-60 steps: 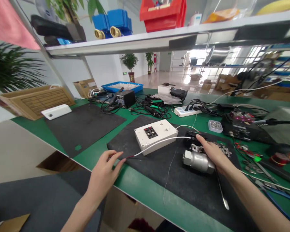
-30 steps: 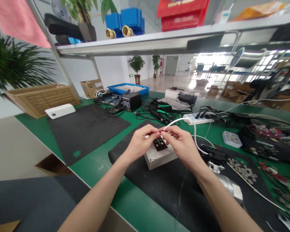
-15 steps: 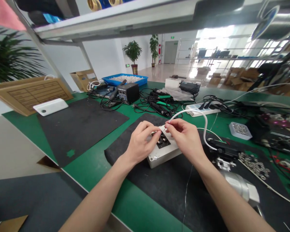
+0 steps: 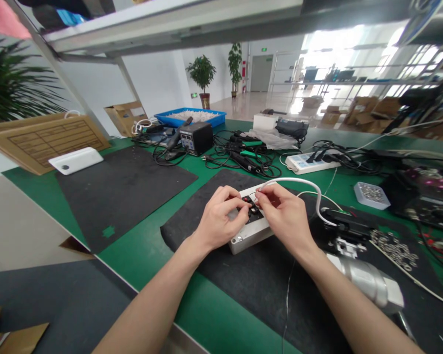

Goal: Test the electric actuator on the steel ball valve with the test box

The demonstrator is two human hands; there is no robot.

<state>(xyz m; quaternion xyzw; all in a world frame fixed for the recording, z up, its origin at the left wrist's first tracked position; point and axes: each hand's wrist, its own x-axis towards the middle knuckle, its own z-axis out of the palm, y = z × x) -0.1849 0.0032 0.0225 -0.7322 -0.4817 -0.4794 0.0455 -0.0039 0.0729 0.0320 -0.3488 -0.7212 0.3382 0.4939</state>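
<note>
Nearest, a thin wire (image 4: 287, 295) lies on the black mat (image 4: 239, 280), and at the right a metal valve body (image 4: 371, 282) rests beside the right forearm. The left hand (image 4: 221, 216) is half closed: its fingers are curled, and the thumb and index tips come together at the black terminal block (image 4: 257, 217). I cannot tell whether something small is between them. The right hand (image 4: 286, 211) grasps the white cable (image 4: 304, 182) near its end, with thumb and index finger in a pinch just above the block; the other fingers are folded. The block sits on top of the pale box (image 4: 253, 239), which lies on the mat under both hands. From the right hand the cable makes an arch and goes down to a black housing (image 4: 349, 228). Farther, there are a power strip (image 4: 304, 165) and a blue tray (image 4: 221, 119).
</note>
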